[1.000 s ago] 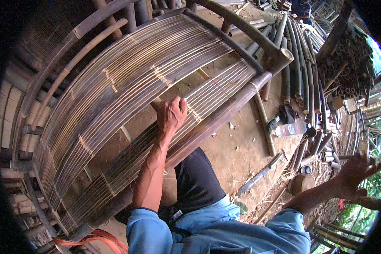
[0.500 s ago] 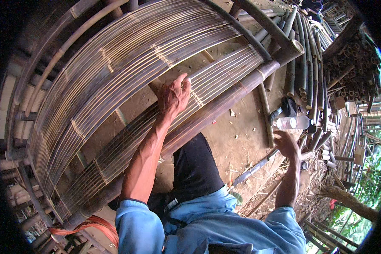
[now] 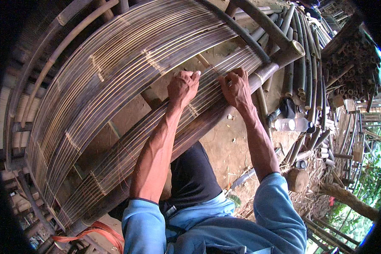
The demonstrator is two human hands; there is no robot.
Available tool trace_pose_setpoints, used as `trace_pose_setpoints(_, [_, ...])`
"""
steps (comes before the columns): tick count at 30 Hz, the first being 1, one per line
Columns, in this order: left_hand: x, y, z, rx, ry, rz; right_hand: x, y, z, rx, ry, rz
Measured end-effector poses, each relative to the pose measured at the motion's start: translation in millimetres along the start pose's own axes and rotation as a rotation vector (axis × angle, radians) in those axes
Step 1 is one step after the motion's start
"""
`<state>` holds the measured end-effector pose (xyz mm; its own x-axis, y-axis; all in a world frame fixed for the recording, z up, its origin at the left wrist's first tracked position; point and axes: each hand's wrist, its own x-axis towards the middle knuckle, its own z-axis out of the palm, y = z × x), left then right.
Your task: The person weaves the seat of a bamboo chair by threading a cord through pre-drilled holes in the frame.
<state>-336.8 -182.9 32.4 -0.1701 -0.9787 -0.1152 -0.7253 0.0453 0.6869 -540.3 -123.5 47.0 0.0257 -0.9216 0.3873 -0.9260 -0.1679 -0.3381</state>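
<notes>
A panel of thin bamboo slats [image 3: 156, 125], tied across with pale lashings, runs along a thick bamboo pole [image 3: 190, 135]. My left hand [image 3: 183, 88] is closed at the panel's far edge, fingers curled and thumb pointing right. Farther right, my right hand [image 3: 236, 88] is over the same slats beside the pole, fingers bent down in a pinch. Whatever either hand grips is too small or hidden to name. A thin reddish strand [image 3: 125, 154] hangs by the panel, left of my left forearm. Beyond a gap lies a wider curved slat panel [image 3: 114, 63].
Clear plastic bottles [image 3: 298, 124] lie on the ground at right, near long bamboo poles [image 3: 302, 63]. Cut bamboo pieces [image 3: 351, 72] are stacked at far right. Orange strapping [image 3: 97, 230] is bundled at lower left. A bamboo frame post [image 3: 266, 21] slants across the top right.
My right hand has come in from the right, by the bottles, onto the slats beside my left hand. My left hand has shifted slightly and its fingers are curled tighter.
</notes>
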Motion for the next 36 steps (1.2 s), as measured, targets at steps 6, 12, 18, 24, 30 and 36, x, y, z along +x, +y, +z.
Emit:
trace_pose_setpoints(6, [-4, -1, -3, -0.180, -0.001, 0.039, 12, -3, -6, 0.944, -0.007, 0.410])
trace_pose_setpoints(12, [5, -10, -4, -0.169, -0.059, -0.036, 45, -31, -1, 1.902, 0.185, 0.556])
trace_pose_setpoints(18, [0, 4, -1, -0.169, -0.030, -0.033, 43, -1, -3, 1.542, 0.340, 0.534])
trace_pose_setpoints(24, [-6, -11, 0, -0.212, -0.009, -0.053, -31, -63, 2, 0.994, 0.242, 0.563])
trace_pose_setpoints(30, [-15, 9, 2, -0.147, 0.103, 0.114, -39, -29, -25, 1.248, 0.329, 0.521])
trace_pose_setpoints(36, [-44, 13, 16, 0.046, 0.357, 0.591, -120, 26, -104, 1.171, 0.351, 0.794])
